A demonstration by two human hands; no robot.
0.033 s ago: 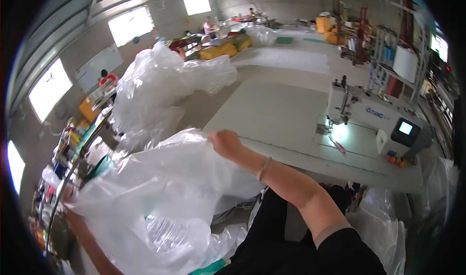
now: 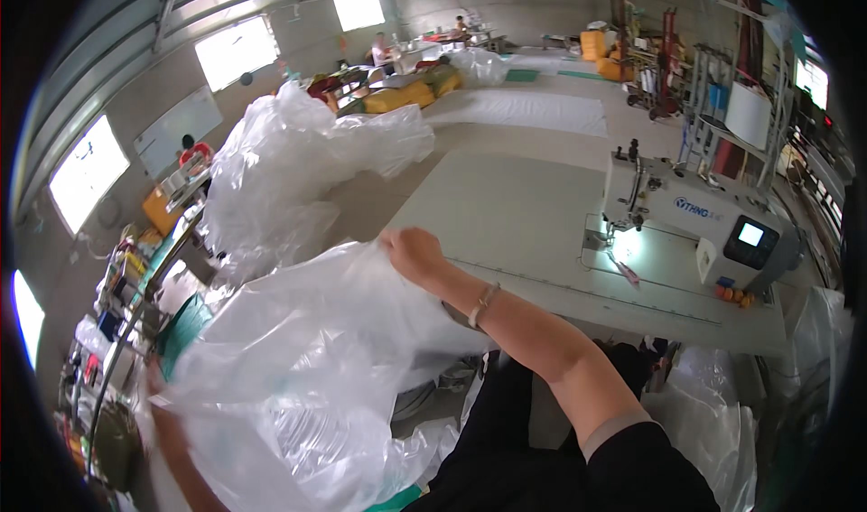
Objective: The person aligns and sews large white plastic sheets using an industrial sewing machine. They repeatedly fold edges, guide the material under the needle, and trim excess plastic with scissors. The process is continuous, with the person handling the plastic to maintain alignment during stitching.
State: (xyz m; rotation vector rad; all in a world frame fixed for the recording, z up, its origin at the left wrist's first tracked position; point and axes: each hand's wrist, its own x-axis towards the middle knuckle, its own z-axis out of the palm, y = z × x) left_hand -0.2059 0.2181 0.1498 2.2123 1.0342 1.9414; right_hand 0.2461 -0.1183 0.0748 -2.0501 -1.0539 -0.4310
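Observation:
A large clear plastic sheet (image 2: 298,331) spreads in front of me and hangs down at the left of my legs. My right hand (image 2: 415,254) is closed on its upper right edge, just off the near left corner of the sewing table (image 2: 515,196). At the far left, my left hand (image 2: 155,378) is at the sheet's left edge. Its fingers are blurred and partly hidden, so their grip cannot be made out. A white sewing machine (image 2: 695,200) with a lit lamp and screen stands on the table's right side.
A big heap of clear plastic film (image 2: 280,160) rises beyond the sheet. A cluttered bench (image 2: 167,264) runs along the left. A metal rack (image 2: 722,97) with a white cone stands behind the machine. More plastic film (image 2: 704,422) hangs at my right. Other people sit farther back.
My left hand has moved slightly right and inward, and the sheet has gone slacker with more wrinkles. My right hand keeps its hold, a little higher and further left in the view.

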